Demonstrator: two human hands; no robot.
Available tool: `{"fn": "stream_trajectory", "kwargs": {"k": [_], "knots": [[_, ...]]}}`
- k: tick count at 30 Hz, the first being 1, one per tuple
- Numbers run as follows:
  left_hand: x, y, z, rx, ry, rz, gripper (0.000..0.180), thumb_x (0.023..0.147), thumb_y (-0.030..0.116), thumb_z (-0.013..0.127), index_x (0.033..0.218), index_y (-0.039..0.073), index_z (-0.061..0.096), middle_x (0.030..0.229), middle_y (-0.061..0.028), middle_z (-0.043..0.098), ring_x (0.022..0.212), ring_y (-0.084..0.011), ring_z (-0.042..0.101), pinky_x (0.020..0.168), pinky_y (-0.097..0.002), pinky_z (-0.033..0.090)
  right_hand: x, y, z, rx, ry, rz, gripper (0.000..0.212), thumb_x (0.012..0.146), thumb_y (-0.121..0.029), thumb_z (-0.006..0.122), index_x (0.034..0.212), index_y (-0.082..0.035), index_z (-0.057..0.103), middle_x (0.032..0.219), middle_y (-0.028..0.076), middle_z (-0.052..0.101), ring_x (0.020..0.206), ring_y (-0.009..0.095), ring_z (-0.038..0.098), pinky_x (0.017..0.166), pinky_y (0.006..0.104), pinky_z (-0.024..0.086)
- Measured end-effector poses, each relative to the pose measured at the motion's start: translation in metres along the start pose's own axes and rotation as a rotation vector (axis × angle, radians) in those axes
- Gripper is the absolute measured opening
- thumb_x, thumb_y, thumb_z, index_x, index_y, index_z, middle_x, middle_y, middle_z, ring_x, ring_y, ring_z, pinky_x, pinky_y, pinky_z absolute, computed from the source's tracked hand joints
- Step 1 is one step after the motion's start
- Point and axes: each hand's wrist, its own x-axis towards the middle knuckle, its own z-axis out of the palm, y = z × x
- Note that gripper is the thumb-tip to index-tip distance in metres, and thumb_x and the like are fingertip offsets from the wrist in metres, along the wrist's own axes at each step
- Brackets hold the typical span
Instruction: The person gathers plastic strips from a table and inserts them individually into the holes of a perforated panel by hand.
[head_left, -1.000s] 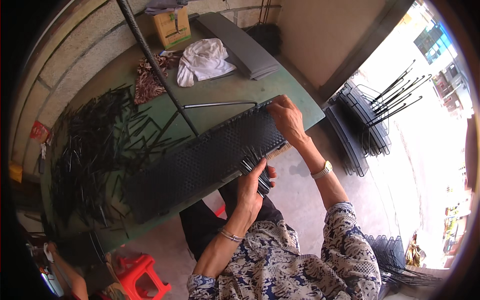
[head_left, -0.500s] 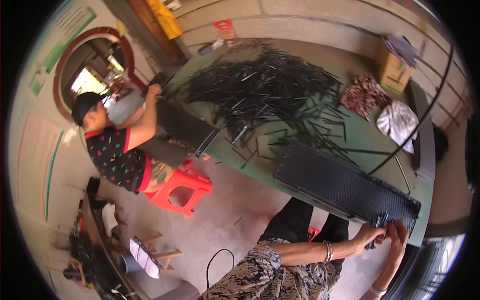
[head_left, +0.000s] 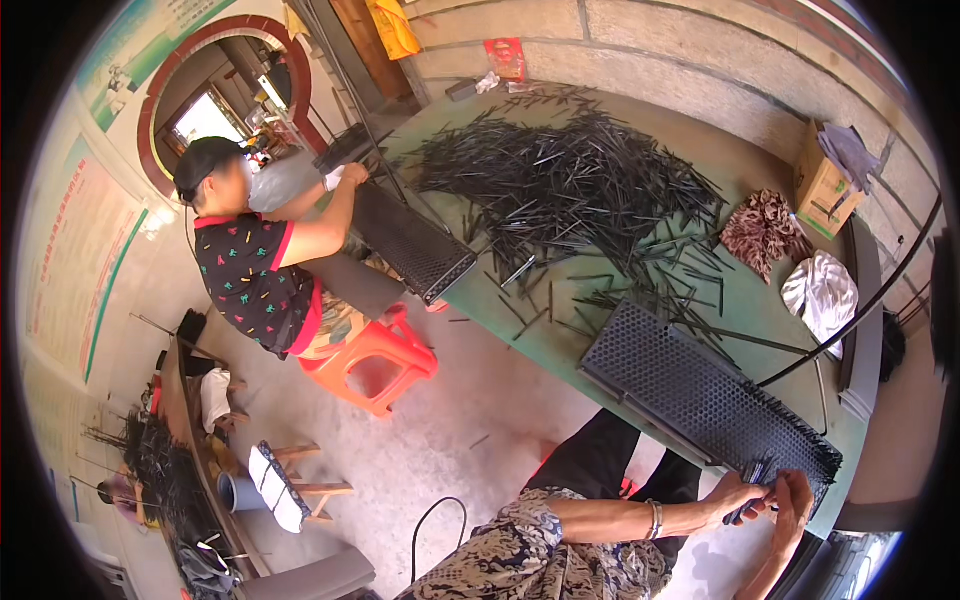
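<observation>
My left hand (head_left: pixel 738 497) is closed around a bundle of thin black sticks (head_left: pixel 757 472), whose ends poke up above the fingers. Close against it, my right hand (head_left: pixel 795 500) has its fingers bent together at the bundle's side; whatever they pinch is too small to make out. Both hands are at the near right end of a long black perforated tray (head_left: pixel 690 375), a panel full of round holes lying along the table's front edge. Short black ends bristle along the tray's right end. A large heap of loose black sticks (head_left: pixel 570 180) covers the table beyond.
The green table (head_left: pixel 560 345) carries a brown patterned cloth (head_left: pixel 765 232), a white cloth (head_left: pixel 820 295) and a cardboard box (head_left: pixel 828 185) at right. A black cable (head_left: pixel 865 315) arcs over the right side. At left a co-worker (head_left: pixel 255 250) sits on a red stool (head_left: pixel 375 365) with another perforated tray (head_left: pixel 410 245).
The whole scene has shifted right and down in the picture as my head moved. My hands remain together at the tray's right end, the left still gripping the sticks.
</observation>
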Motion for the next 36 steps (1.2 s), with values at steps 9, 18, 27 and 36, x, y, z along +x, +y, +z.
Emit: {"fn": "stream_trajectory", "kwargs": {"k": [9, 18, 27, 36], "knots": [[0.001, -0.002, -0.004, 0.055, -0.006, -0.03, 0.028, 0.084, 0.032, 0.063, 0.097, 0.007, 0.064, 0.076, -0.0032, 0.065, 0.061, -0.0124, 0.063, 0.044, -0.0252, 0.045, -0.006, 0.006, -0.002, 0.009, 0.037, -0.001, 0.012, 0.089, -0.008, 0.055, 0.094, 0.002, 0.058, 0.072, 0.002, 0.055, 0.062, 0.008, 0.053, 0.058, 0.022, 0.044], [0.01, -0.016, -0.002, 0.09, -0.028, -0.052, 0.027, 0.084, 0.032, 0.062, 0.095, 0.008, 0.064, 0.073, -0.0029, 0.065, 0.058, -0.0122, 0.062, 0.043, -0.0252, 0.045, -0.011, 0.012, -0.004, 0.06, 0.083, 0.027, 0.012, 0.09, -0.01, 0.057, 0.089, 0.001, 0.057, 0.069, 0.004, 0.057, 0.054, 0.01, 0.054, 0.053, 0.0235, 0.045], [0.005, -0.019, -0.011, 0.076, -0.006, -0.084, 0.031, 0.084, 0.035, 0.062, 0.098, 0.007, 0.064, 0.081, -0.0044, 0.067, 0.065, -0.0129, 0.064, 0.048, -0.0276, 0.05, -0.014, 0.013, 0.0, 0.065, 0.062, 0.006, 0.01, 0.09, -0.009, 0.057, 0.09, 0.001, 0.059, 0.066, 0.003, 0.056, 0.055, 0.01, 0.054, 0.054, 0.0232, 0.044], [0.008, -0.034, -0.014, -0.119, 0.055, -0.151, 0.037, 0.082, 0.036, 0.065, 0.105, 0.007, 0.061, 0.091, -0.0075, 0.066, 0.074, -0.0182, 0.066, 0.056, -0.0349, 0.052, -0.025, 0.001, -0.016, 0.065, 0.192, 0.024, 0.014, 0.092, -0.015, 0.056, 0.093, -0.002, 0.06, 0.072, 0.0, 0.054, 0.064, 0.007, 0.051, 0.062, 0.0227, 0.042]]}}
